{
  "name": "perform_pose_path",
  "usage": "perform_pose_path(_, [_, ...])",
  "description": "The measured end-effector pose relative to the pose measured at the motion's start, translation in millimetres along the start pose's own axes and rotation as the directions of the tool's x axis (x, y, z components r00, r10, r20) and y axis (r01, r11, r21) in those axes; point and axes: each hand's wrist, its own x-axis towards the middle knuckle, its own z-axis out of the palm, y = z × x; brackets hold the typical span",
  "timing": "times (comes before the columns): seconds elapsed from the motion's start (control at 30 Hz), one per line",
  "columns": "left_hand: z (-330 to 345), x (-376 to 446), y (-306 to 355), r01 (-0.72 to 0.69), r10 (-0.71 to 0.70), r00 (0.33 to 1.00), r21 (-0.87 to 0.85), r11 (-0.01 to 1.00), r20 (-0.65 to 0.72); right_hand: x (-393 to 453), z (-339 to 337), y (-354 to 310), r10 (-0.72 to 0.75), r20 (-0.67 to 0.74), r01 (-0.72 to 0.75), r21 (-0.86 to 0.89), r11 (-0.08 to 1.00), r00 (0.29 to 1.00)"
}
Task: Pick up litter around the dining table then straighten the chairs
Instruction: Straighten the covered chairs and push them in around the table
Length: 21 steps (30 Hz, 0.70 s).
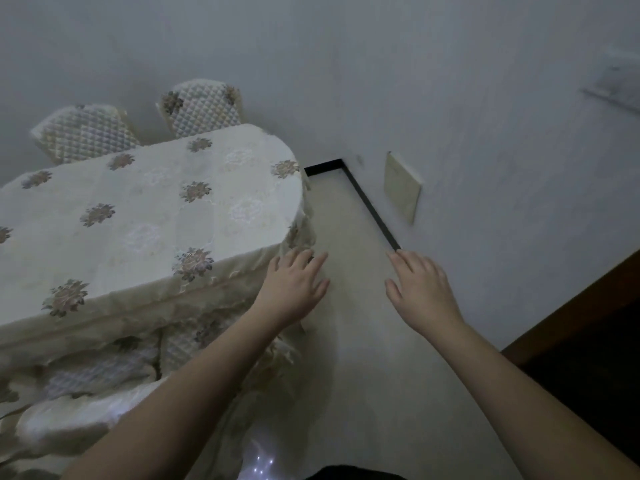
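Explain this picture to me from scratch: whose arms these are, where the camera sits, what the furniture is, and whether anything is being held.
There is no machine here. A person wears a wide-angle camera on the head, so you look forward and down along their own bare arms. The left hand and the right hand reach out with fingers spread and hold nothing. The left hand is at the corner of the dining table, which is draped in a pale flowered tablecloth; whether it touches the cloth is hard to tell. Two quilted chair backs show behind the table, and another covered chair is tucked in on the near side. Between the table and the wall runs a pale floor. No litter is visible on it in this dim view.
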Motion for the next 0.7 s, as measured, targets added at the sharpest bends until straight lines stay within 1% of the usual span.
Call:
perform_pose_path(0.1, [-0.8,23.5,9.3,-0.001,0.001,1.0,0.033,0.999,0.007,9.9,-2.6,21.5,0.029,-0.002,-0.029,-0.008,1.0,1.0])
perform_pose_path(0.17, [-0.8,43.0,11.7,0.008,-0.008,1.0,0.017,1.0,0.007,20.9,-1.8,31.1,0.035,-0.001,-0.035,-0.011,0.999,0.999])
perform_pose_path(0.3, [-1.6,85.6,12.6,0.015,-0.015,0.999,-0.009,1.0,-0.045,52.7,5.3,47.6,0.03,0.003,-0.03,-0.037,0.999,1.0])
perform_pose_path(0.47, [14.3,149.1,-8.7,0.045,-0.046,0.997,-0.025,0.999,-0.066,119.8,23.7,68.0,0.054,0.029,-0.051,-0.094,0.994,0.998])
perform_pose_path(0.53, [20.3,176.9,-21.0,0.056,-0.057,0.997,-0.026,0.998,-0.055,152.0,32.2,70.9,0.054,0.044,-0.049,-0.109,0.993,0.998])
perform_pose_path(0.63, [26.9,214.9,-34.1,0.058,-0.059,0.998,-0.044,0.997,-0.024,197.6,41.8,70.2,0.03,0.06,-0.022,-0.12,0.993,0.998])
perform_pose_path(0.7, [28.5,238.3,-41.3,0.04,-0.041,0.998,-0.034,0.999,-0.038,224.2,46.9,72.4,0.007,0.063,0.001,-0.128,0.992,0.998])
